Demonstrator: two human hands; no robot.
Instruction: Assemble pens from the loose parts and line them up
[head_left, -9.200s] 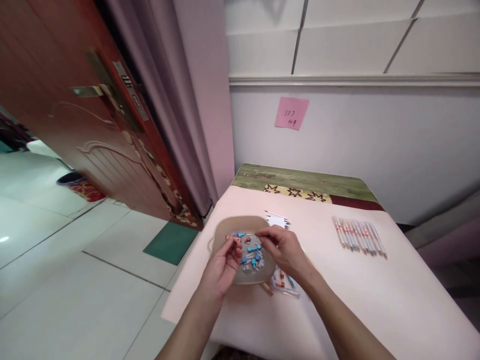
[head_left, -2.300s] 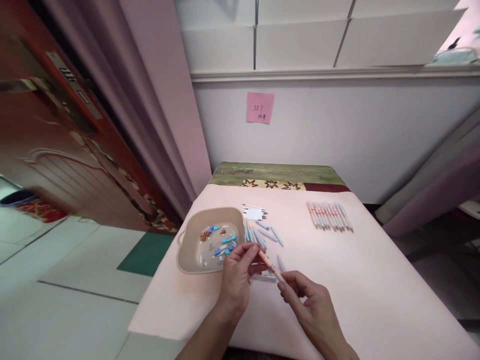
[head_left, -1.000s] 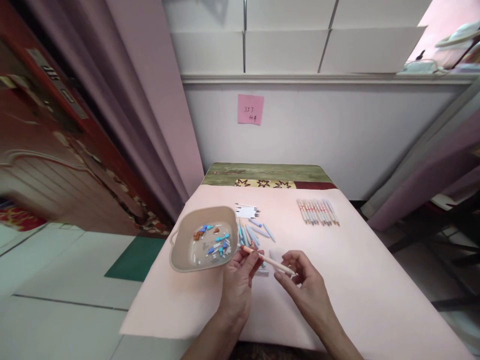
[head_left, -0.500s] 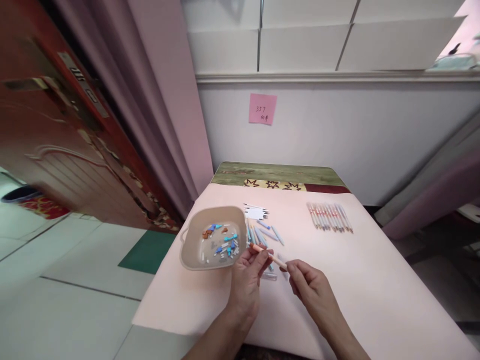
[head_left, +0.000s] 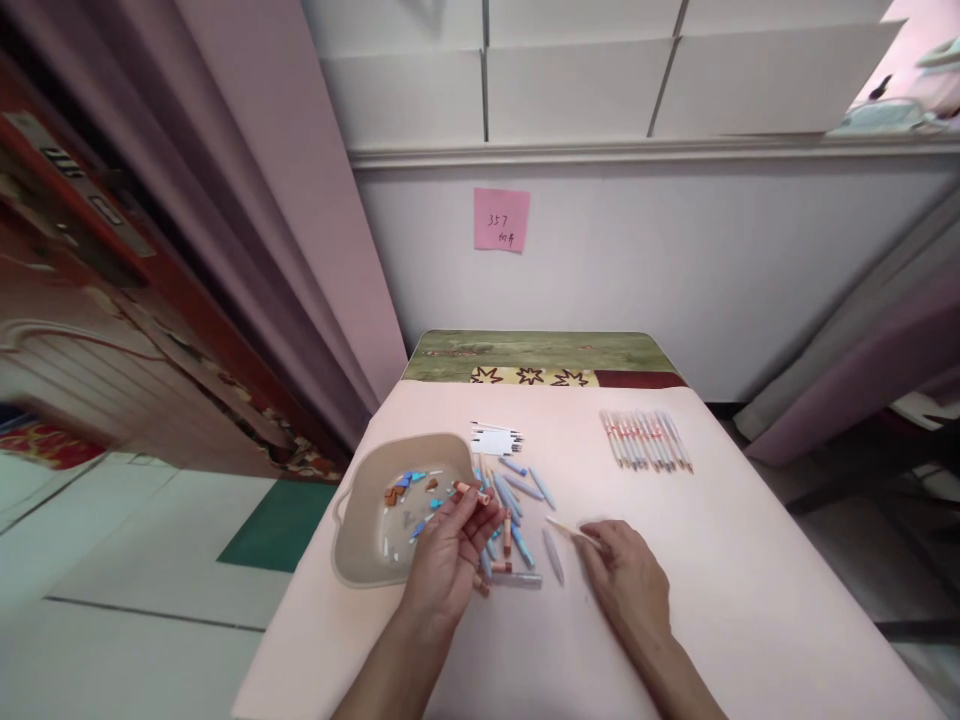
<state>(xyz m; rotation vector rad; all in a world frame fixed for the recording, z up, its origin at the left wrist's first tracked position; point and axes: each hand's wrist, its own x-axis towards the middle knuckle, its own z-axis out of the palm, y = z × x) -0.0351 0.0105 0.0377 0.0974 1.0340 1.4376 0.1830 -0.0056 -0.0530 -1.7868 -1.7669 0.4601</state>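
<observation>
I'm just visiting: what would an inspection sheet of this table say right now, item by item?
Surface: pale pink sheet over a table whose green patterned top shows at the back.
Job's things: orange pen piece, thin rod, loose blue barrels between the hands.
Clutter: beige tray with small blue and orange parts; white refills; row of pens.
Hands: left hand pinches the orange pen piece; right hand holds the thin rod.
Cables: nothing seen.
Surroundings: pink note on the wall, curtain, wooden door.
</observation>
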